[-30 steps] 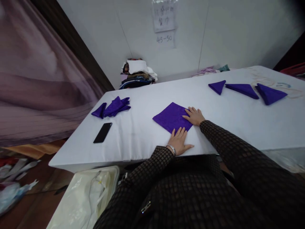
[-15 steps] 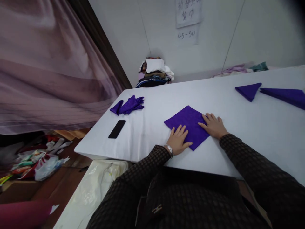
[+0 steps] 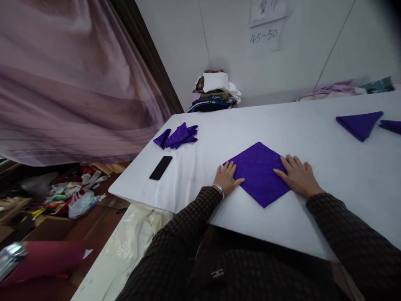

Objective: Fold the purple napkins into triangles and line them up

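A purple cloth napkin lies flat in a diamond shape on the white-covered table, one corner pointing toward me. My left hand rests on its left corner with the fingers spread. On the opposite side, my right hand lies flat with its fingertips and thumb over the napkin's right corner. Neither hand grips the cloth. How many layers the napkin has, I cannot tell.
At the table's left are a folded purple napkin bundle and a black phone-like slab. Another folded purple napkin lies at the far right. Piled clothes stand behind the table. A white bin-like surface sits below the left edge.
My left hand has slid from the napkin's near left edge to its left corner. The right hand stays at the right corner. The camera view has shifted.
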Available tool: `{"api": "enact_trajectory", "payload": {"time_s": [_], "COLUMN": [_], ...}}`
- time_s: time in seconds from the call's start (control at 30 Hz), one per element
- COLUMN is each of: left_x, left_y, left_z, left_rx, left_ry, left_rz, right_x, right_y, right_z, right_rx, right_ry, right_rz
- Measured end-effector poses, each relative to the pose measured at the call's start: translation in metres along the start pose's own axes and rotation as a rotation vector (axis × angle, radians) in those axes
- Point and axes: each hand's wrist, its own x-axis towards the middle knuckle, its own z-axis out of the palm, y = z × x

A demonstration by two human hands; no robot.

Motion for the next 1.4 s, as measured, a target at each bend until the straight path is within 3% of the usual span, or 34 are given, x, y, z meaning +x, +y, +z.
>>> {"api": "enact_trajectory", "payload": {"time_s": [0.2, 0.3, 0.4, 0.47, 0.53, 0.6, 0.7, 0.83, 1.03, 1.1, 1.2, 1.27, 1.4], "left_x": [0.021, 0.024, 0.019, 0.014, 0.009, 0.006, 0.006, 0.011, 0.025, 0.029, 0.033, 0.037, 0.044], "left_y": [-0.043, -0.052, -0.046, -0.034, -0.021, -0.010, -0.003, -0.011, -0.030, -0.021, 0.003, 0.018, 0.025], "left_z": [-0.010, -0.011, -0.010, -0.008, -0.005, -0.002, 0.000, -0.002, -0.021, -0.027, -0.026, -0.019, -0.005], "left_rx": [-0.021, -0.041, -0.057, -0.051, -0.033, -0.016, -0.010, 0.007, 0.035, 0.042, 0.044, 0.038, 0.023], "left_ry": [0.062, 0.147, 0.267, 0.286, 0.220, 0.135, 0.059, 0.022, 0.035, 0.096, 0.139, 0.107, 0.005], "left_rz": [-0.315, -0.420, -0.339, -0.172, 0.049, 0.180, 0.172, 0.078, -0.330, -0.277, 0.036, 0.163, 0.148], "right_x": [0.000, 0.000, 0.000, 0.001, 0.002, 0.003, 0.004, 0.005, 0.006, 0.006, 0.007, 0.007, 0.007], "right_y": [0.000, 0.000, 0.002, 0.002, 0.002, 0.002, 0.000, -0.002, -0.003, -0.004, -0.004, -0.004, -0.005], "right_z": [0.000, 0.001, 0.004, 0.007, 0.008, 0.009, 0.008, 0.004, 0.001, 0.000, -0.001, -0.002, -0.003], "right_rx": [-0.020, -0.025, -0.027, -0.028, -0.030, -0.035, -0.037, -0.032, -0.024, -0.020, -0.012, -0.006, -0.012], "right_ry": [0.003, 0.011, 0.016, 0.018, 0.016, 0.008, -0.011, -0.029, -0.061, -0.069, -0.072, -0.072, -0.078], "right_rz": [0.000, -0.002, -0.002, -0.003, -0.003, 0.003, 0.018, 0.031, 0.038, 0.045, 0.052, 0.053, 0.059]}}
